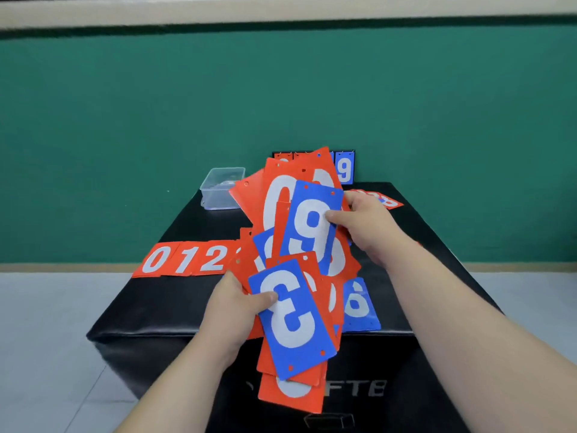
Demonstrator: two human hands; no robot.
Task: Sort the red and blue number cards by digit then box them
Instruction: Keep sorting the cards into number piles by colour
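Note:
My left hand (232,310) grips a fanned bunch of red and blue cards above the black box top, its thumb on a blue 3 card (293,317). My right hand (363,223) pinches a blue 9 card (310,225) at its right edge, in front of a red 0 card (274,195). Red cards 0, 1 and 2 (184,259) lie in a row at the left edge. A blue card (359,303) lies flat under my right forearm. More cards (379,198) lie at the back right.
A clear plastic container (221,187) stands at the back left corner of the black box (150,310). A small flip scoreboard (345,167) stands at the back edge, showing a blue 9. Green wall behind, pale tiled floor around.

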